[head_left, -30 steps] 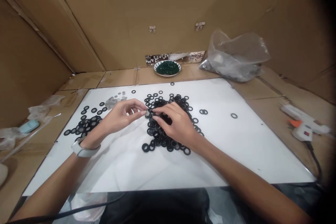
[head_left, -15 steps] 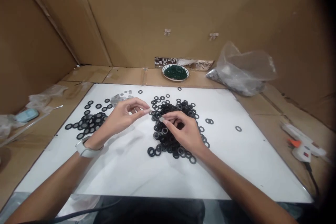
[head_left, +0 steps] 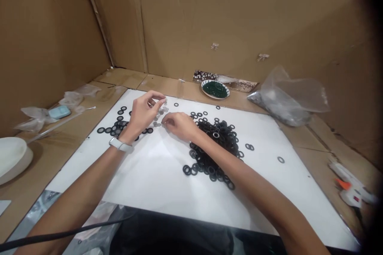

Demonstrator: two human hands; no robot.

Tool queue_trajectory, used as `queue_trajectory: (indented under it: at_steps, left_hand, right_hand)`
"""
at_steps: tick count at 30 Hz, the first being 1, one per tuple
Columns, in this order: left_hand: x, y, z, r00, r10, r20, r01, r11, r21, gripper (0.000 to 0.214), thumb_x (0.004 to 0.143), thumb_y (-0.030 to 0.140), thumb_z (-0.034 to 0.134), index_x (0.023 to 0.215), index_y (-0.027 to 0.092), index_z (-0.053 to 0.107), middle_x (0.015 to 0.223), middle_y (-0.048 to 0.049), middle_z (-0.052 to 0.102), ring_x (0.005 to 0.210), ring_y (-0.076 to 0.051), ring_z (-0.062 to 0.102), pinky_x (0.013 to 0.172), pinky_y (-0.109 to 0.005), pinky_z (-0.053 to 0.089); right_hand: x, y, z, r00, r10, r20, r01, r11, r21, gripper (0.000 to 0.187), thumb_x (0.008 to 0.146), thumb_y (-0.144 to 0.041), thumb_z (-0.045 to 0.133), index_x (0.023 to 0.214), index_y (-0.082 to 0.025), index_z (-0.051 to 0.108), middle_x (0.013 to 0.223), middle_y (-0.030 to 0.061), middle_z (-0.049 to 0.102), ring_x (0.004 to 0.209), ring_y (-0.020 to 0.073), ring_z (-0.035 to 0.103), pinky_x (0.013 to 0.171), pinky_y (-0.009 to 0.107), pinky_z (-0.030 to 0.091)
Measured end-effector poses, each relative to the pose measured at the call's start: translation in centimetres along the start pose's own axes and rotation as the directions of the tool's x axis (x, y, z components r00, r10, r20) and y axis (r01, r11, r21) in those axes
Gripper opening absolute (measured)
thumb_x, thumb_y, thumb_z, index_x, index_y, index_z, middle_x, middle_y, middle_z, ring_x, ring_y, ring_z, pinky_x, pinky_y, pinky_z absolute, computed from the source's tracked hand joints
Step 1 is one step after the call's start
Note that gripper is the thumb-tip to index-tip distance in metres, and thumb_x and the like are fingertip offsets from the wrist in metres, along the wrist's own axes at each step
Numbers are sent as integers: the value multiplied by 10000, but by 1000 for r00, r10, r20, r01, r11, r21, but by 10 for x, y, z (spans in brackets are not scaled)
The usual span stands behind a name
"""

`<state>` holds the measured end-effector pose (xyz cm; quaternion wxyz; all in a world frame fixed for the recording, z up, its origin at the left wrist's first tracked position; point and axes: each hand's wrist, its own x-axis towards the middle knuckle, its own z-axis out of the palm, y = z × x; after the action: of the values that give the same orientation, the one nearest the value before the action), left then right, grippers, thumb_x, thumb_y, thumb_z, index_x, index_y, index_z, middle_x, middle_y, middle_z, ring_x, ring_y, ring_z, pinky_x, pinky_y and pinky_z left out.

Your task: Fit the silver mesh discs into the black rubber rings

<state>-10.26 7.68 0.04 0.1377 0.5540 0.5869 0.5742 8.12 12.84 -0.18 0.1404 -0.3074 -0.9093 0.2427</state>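
Note:
A big heap of black rubber rings lies in the middle of a white board. A smaller heap of black rings sits at the board's left. Between them, near the far edge, is a patch of small pale discs. My left hand, with a white wristband, hovers over that patch, its thumb and forefinger pinched on something too small to name. My right hand rests curled on the board just right of the discs, fingertips down beside them.
Cardboard walls close in the bench. A bowl of dark green beads stands at the back, a clear plastic bag at back right, a glue gun at right. A white dish, plastic wrappers and a light blue object lie left.
Both hands moved left and away from the big ring heap to the patch of pale discs. The camera view swung left, bringing the white dish into sight.

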Motion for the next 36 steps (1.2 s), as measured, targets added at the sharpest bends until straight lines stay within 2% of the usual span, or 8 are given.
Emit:
queue_trajectory:
  at_steps: [4,7,10,15,19,22,27,36]
  left_hand:
    - [0,-8,5,999,-37,20,38,996,-83,261,941,430,798,1041,190,822,1063,-78,836,828,-194,710,770,-316,552]
    - [1,-12,8,997,-66,40,72,985,-158,300,924,454,821,1050,182,825,1058,-98,840,911,-227,762,815,-329,583]
    - [1,-14,10,994,-97,44,104,972,-213,346,911,481,841,1072,175,824,1062,-112,839,958,-241,780,830,-329,597]
    - [-2,-16,15,986,-146,79,161,954,-254,414,895,541,857,1084,176,818,1068,-123,841,859,-222,757,705,-308,577]
    - [-5,-16,16,982,-158,102,179,951,-253,410,885,532,888,1073,175,816,1054,-117,837,877,-226,758,748,-318,598]
    - [-5,-17,15,980,-165,115,188,953,-236,358,944,467,870,1099,154,791,1048,-94,816,871,-207,748,816,-348,631]
    - [-2,-23,10,972,-185,147,212,958,-192,300,1070,387,761,1239,139,735,1209,-95,763,1056,-228,760,934,-431,673]
    - [3,-26,2,959,-231,165,256,955,-152,372,1079,398,746,1358,155,706,1339,-123,732,1151,-261,747,985,-471,670]
  right_hand:
    - [17,-5,8,999,-21,40,24,997,-74,122,1071,-233,727,1144,-176,806,1144,70,832,1066,230,784,1002,420,624]
    - [18,-5,10,999,-33,34,36,995,-91,218,1103,-350,729,1209,-164,773,1228,77,796,1140,239,769,1063,486,630]
    - [11,0,5,1000,-20,1,20,995,-95,218,1107,-348,721,1214,-165,772,1264,85,788,1189,252,757,1098,504,613]
    - [-2,15,-8,998,30,-56,-33,998,-52,197,1130,-283,677,1259,-166,770,1258,86,809,1157,232,779,1110,485,611]
    - [0,20,-5,1000,11,-14,-11,1000,-2,218,1126,-320,699,1266,-164,760,1269,85,799,1141,225,785,1067,466,647]
    - [8,16,5,999,-22,39,22,1000,-5,266,1112,-368,726,1284,-167,749,1289,92,778,1139,234,775,1030,464,666]
    - [22,3,16,994,-65,89,73,993,-94,318,1101,-399,736,1322,-171,730,1329,102,751,1161,250,758,1017,474,666]
    - [25,-8,24,991,-112,74,129,947,-295,352,1096,-397,741,1372,-179,711,1402,115,722,1226,272,738,1048,499,655]
